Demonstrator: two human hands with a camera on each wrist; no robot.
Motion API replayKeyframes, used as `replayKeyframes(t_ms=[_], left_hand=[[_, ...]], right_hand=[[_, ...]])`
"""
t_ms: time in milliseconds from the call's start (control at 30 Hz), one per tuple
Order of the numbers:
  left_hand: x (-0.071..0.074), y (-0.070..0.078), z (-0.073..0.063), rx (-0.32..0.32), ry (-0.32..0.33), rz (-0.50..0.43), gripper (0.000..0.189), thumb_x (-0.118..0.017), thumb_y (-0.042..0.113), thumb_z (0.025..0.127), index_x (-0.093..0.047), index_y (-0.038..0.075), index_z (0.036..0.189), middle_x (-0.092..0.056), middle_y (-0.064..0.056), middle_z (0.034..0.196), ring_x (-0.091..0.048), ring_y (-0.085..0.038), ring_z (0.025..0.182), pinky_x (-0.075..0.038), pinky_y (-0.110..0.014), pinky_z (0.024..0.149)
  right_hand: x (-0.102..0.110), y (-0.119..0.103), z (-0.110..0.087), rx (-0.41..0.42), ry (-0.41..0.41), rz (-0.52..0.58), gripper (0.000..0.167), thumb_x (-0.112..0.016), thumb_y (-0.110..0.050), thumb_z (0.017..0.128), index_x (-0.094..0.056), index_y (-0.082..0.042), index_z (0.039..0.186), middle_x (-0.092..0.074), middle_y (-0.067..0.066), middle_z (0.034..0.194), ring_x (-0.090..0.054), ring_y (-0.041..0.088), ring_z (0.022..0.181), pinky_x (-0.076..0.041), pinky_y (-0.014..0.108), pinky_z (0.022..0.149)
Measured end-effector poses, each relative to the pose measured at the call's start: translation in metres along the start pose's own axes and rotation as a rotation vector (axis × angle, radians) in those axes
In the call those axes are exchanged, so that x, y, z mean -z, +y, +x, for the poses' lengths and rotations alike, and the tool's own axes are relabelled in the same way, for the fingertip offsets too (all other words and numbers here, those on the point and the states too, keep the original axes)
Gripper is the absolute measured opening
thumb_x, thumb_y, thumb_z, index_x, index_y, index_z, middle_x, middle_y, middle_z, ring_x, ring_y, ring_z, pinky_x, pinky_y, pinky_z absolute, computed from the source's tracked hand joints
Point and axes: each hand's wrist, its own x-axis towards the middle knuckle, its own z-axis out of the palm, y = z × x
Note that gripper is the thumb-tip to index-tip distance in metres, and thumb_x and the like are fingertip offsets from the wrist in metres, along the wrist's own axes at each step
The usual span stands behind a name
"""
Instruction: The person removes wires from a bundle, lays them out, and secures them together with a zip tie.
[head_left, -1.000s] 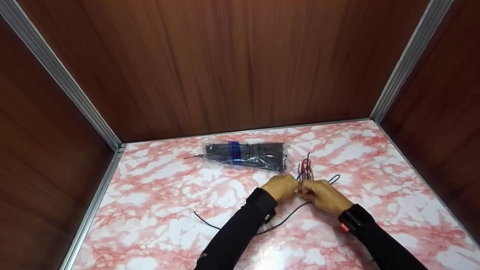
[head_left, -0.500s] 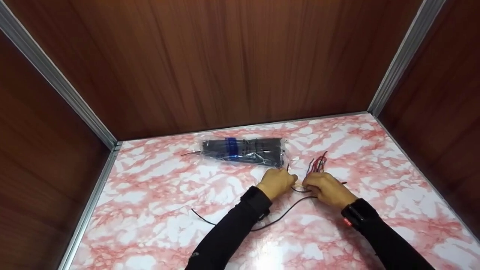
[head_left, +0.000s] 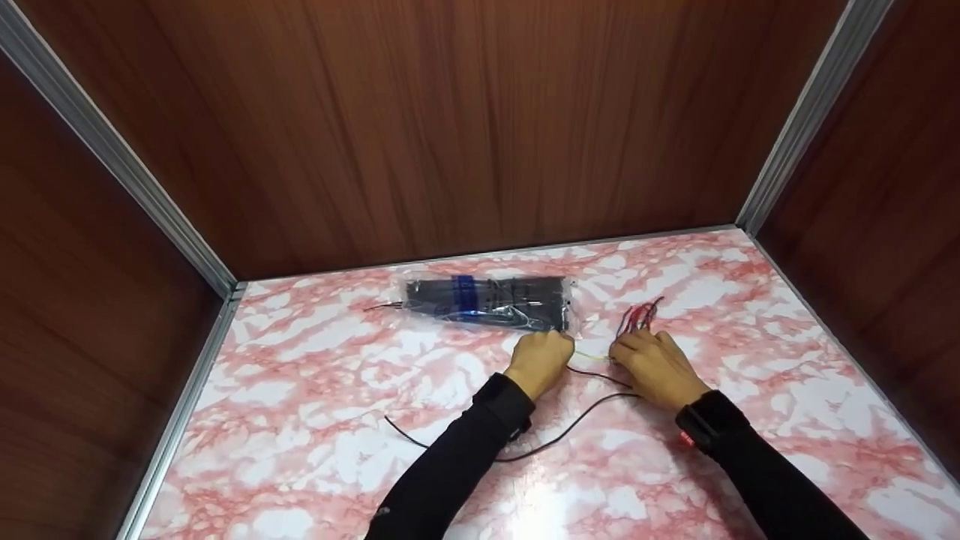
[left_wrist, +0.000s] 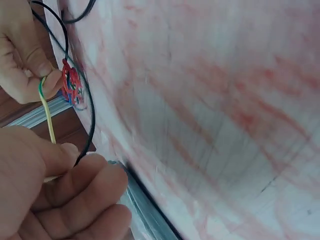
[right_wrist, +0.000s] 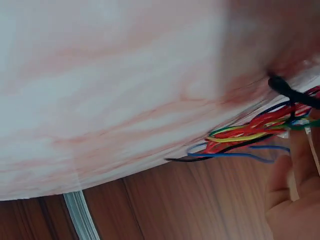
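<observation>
My left hand point(head_left: 538, 361) pinches a thin yellow-green wire point(left_wrist: 48, 112) and a black wire point(left_wrist: 91, 112) between thumb and forefinger. Both strands stretch across to my right hand point(head_left: 656, 367), with a short gap between the hands. The right fingers grip a bundle of coloured wires point(right_wrist: 245, 132), red, yellow, green, blue and black; its looped far end sticks out beyond the fingertips in the head view. From beneath the right hand a longer black cable point(head_left: 562, 435) curves left along the table and passes under the left forearm.
A clear plastic bag point(head_left: 517, 300) with dark contents and a blue band lies just beyond the left hand. The pink marbled table point(head_left: 315, 390) is enclosed by brown wood-grain panels point(head_left: 450, 135) with metal corner strips.
My hands have moved apart, the left one leftward, drawing the yellow-green and black wires out between them. The right hand and wire bundle have shifted slightly right.
</observation>
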Motion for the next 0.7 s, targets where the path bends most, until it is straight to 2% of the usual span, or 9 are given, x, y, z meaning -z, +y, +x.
replayKeyframes(t_ms=[133,233,367,467,633,700], left_hand=[[-0.001,-0.005,0.001,0.07,-0.06,0.002,0.012,-0.067,0.013,0.083,-0.076,0.022,0.087,-0.075,-0.001,0.085,-0.072,-0.023,0.073,-0.055,-0.038,0.052],[-0.003,-0.011,-0.001,0.132,-0.053,0.02,0.014,-0.066,0.014,0.084,-0.077,0.023,0.084,-0.075,-0.001,0.083,-0.072,-0.022,0.072,-0.054,-0.038,0.051],[-0.004,-0.012,-0.008,0.181,0.071,0.106,0.016,-0.064,0.018,0.083,-0.075,0.023,0.074,-0.073,0.002,0.073,-0.07,-0.019,0.064,-0.052,-0.036,0.048],[-0.003,-0.008,-0.01,0.195,0.168,0.186,0.016,-0.063,0.022,0.083,-0.075,0.025,0.073,-0.069,0.002,0.07,-0.066,-0.015,0.059,-0.047,-0.033,0.044],[-0.004,-0.012,-0.008,0.221,0.262,0.239,0.014,-0.063,0.022,0.084,-0.077,0.022,0.08,-0.057,-0.001,0.084,-0.057,-0.011,0.05,-0.043,-0.029,0.04],[-0.006,-0.017,-0.008,0.248,0.272,0.243,0.014,-0.063,0.021,0.083,-0.077,0.021,0.079,-0.054,-0.003,0.088,-0.056,-0.013,0.054,-0.043,-0.028,0.041]], right_hand=[[0.001,0.001,0.003,0.052,-0.02,-0.031,0.021,-0.079,-0.015,0.076,-0.065,-0.013,0.09,-0.063,0.004,0.097,-0.06,0.026,0.093,-0.039,0.038,0.069],[0.001,0.001,0.001,0.086,-0.036,-0.052,0.017,-0.074,-0.013,0.08,-0.065,-0.014,0.095,-0.063,0.003,0.098,-0.059,0.026,0.094,-0.039,0.038,0.07],[0.003,0.002,-0.001,0.084,-0.042,-0.058,0.016,-0.069,-0.011,0.084,-0.067,-0.016,0.1,-0.067,0.003,0.1,-0.06,0.026,0.096,-0.04,0.038,0.073],[0.003,0.002,0.0,0.088,-0.009,-0.051,0.019,-0.069,-0.01,0.083,-0.068,-0.017,0.101,-0.07,0.003,0.1,-0.062,0.026,0.097,-0.041,0.038,0.073],[0.001,0.005,0.001,0.106,0.109,0.001,0.019,-0.071,-0.003,0.08,-0.07,-0.013,0.096,-0.071,0.003,0.093,-0.064,0.024,0.089,-0.043,0.037,0.068],[0.001,0.007,0.0,0.106,0.147,0.028,0.019,-0.068,0.001,0.081,-0.07,-0.011,0.095,-0.071,0.004,0.091,-0.064,0.024,0.087,-0.045,0.037,0.067]])
